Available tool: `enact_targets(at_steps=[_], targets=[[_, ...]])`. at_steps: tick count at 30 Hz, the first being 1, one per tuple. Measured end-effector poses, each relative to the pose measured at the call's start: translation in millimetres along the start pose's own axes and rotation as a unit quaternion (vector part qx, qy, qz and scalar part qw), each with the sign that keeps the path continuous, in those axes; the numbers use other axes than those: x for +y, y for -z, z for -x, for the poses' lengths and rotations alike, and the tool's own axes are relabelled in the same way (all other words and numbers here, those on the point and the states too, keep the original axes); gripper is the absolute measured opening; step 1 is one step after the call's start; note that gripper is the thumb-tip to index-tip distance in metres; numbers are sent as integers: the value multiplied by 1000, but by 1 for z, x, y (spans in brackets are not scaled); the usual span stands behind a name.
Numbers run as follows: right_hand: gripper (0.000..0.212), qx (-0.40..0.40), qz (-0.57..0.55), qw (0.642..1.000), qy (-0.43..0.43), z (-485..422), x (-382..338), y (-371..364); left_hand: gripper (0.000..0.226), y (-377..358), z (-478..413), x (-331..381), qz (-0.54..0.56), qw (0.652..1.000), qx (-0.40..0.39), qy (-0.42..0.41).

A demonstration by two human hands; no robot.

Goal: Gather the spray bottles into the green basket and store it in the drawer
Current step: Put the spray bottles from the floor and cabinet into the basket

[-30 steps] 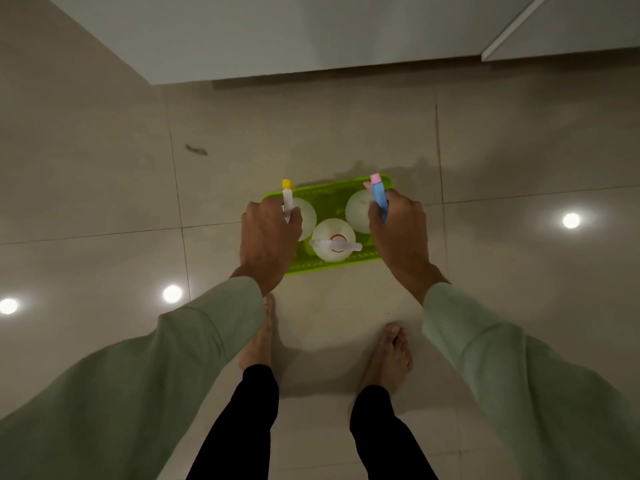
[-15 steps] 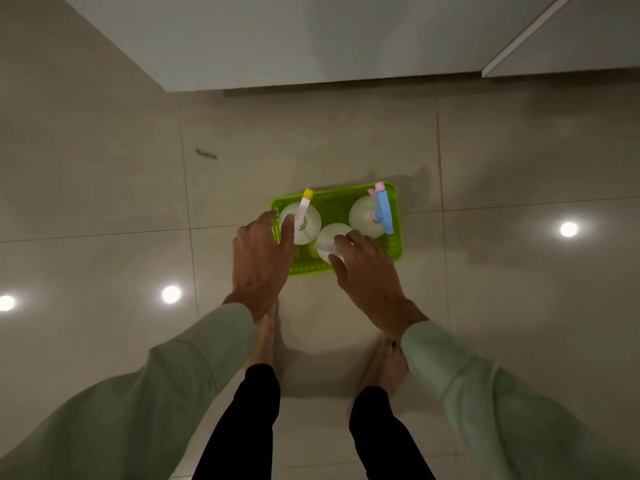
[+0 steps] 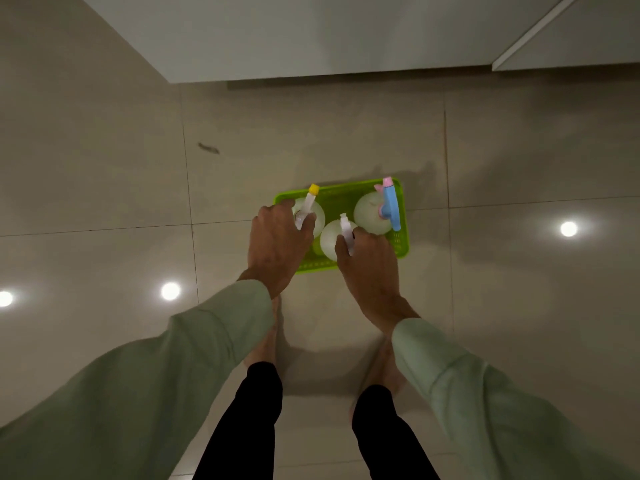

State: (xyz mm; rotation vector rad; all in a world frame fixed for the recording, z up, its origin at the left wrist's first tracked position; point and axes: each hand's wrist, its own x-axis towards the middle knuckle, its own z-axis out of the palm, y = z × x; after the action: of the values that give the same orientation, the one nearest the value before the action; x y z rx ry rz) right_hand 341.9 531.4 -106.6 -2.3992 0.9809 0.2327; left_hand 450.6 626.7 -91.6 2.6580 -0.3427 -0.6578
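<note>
A green basket point(image 3: 337, 198) sits on the tiled floor in front of my feet. Three white spray bottles stand in it. The yellow-nozzle bottle point(image 3: 309, 206) is at the left, and my left hand point(image 3: 278, 244) is closed around its neck. The white-nozzle bottle point(image 3: 330, 237) stands in the middle front, with my right hand point(image 3: 370, 268) closed on its trigger head. The blue and pink trigger bottle point(image 3: 372, 213) stands free at the right end. My hands hide the basket's front edge.
A pale cabinet front point(image 3: 311, 32) runs along the top of the view, with a plinth gap under it. My bare feet point(image 3: 263, 344) stand just behind the basket. Ceiling lights reflect on the glossy tiles point(image 3: 170, 291). A small dark mark point(image 3: 207, 147) lies on the floor to the left.
My right hand left the blue and pink bottle and closed on the middle white-nozzle bottle, turning its nozzle away from me. My left hand stayed at the yellow-nozzle bottle.
</note>
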Motion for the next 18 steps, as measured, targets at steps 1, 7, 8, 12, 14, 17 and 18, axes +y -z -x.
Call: enact_targets(at_steps=[1,7,8,12,14,17,18], targets=[[29,-2,-2,1000,2,1,2,1,38,-1,-2,1,-2,1000,-10,0],[28,4,-27,1000,13,3,8,7,33,-8,-1,6,4,999,-3,50],[27,3,-23,1000,14,3,8,7,33,-9,0,8,18,998,3,65],[26,9,-20,1000,18,2,6,4,32,-13,2,7,55,993,15,102],[27,8,-21,999,23,1,6,3,32,-13,2,6,53,993,17,103],[41,-8,-14,1000,17,3,9,6,38,-11,3,5,44,994,19,97],[47,8,-4,1000,20,4,11,10,41,-9,4,4,40,995,21,89]])
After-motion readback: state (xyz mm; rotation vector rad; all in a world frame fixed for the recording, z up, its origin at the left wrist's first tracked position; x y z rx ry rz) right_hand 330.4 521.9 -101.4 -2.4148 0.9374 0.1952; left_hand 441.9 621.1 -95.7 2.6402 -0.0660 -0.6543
